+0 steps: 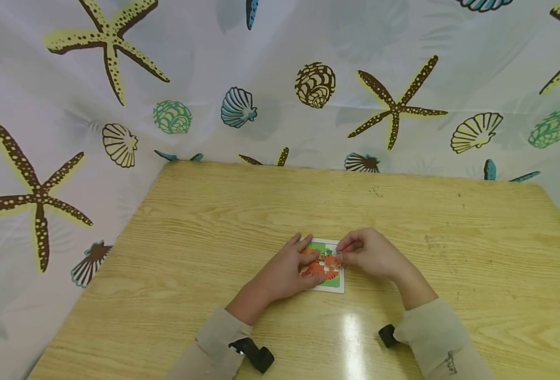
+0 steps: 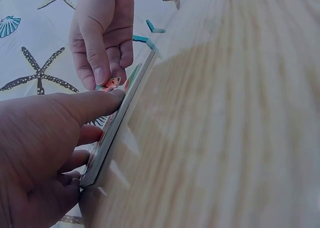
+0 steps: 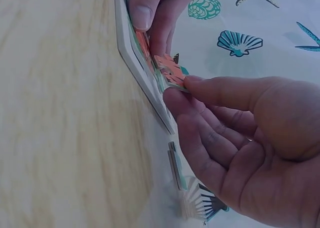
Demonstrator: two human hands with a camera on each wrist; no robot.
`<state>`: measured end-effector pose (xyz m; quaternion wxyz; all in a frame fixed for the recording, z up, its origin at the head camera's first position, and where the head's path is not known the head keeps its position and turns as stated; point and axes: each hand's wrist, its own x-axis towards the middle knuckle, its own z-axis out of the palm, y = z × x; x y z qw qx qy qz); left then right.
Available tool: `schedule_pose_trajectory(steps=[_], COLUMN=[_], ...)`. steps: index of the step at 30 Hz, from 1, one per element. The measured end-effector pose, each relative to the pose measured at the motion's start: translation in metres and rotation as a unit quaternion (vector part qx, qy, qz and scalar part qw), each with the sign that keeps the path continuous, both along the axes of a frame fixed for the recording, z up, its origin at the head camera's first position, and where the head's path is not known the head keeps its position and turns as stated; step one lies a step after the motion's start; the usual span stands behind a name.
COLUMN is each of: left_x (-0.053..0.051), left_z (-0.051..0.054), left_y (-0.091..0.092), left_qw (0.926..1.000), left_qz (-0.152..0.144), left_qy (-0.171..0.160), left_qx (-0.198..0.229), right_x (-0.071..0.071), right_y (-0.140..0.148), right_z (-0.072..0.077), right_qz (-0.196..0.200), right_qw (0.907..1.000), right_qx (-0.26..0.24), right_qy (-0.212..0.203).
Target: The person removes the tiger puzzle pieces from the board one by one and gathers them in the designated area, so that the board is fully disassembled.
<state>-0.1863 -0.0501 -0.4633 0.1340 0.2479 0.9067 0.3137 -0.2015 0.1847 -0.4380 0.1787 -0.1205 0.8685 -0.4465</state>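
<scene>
A small puzzle board (image 1: pixel 340 287) with a white rim, holding orange and green pieces, lies on the wooden table. My left hand (image 1: pixel 286 272) rests over its left side, fingers spread, thumb and fingertips on the pieces. At the board's upper right, my right hand (image 1: pixel 372 253) pinches an orange striped puzzle piece (image 3: pixel 171 70) between thumb and index finger; the piece is tilted, just above the board. In the left wrist view the right hand (image 2: pixel 102 37) holds it close to the left thumb. The left hand covers part of the picture.
In the right wrist view a thin green-edged piece (image 3: pixel 176 165) lies on the table beside the board, below the right hand. The wooden table (image 1: pixel 213 211) extends around the board, with a cloth (image 1: pixel 280 63) printed with starfish and shells behind it and at the left.
</scene>
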Motion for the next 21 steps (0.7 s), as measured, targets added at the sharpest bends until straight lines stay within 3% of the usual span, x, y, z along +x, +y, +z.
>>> schedule_pose_trajectory(steps=[21], left_x=[0.0], left_z=[-0.002], left_y=[0.0], left_qw=[0.9998], left_qz=[0.017], left_qy=[0.0], left_qx=[0.001], right_x=[-0.002], right_y=[0.011], right_z=[0.008], right_qz=[-0.028], right_qw=[0.9991], right_qx=[-0.017], right_qy=[-0.025])
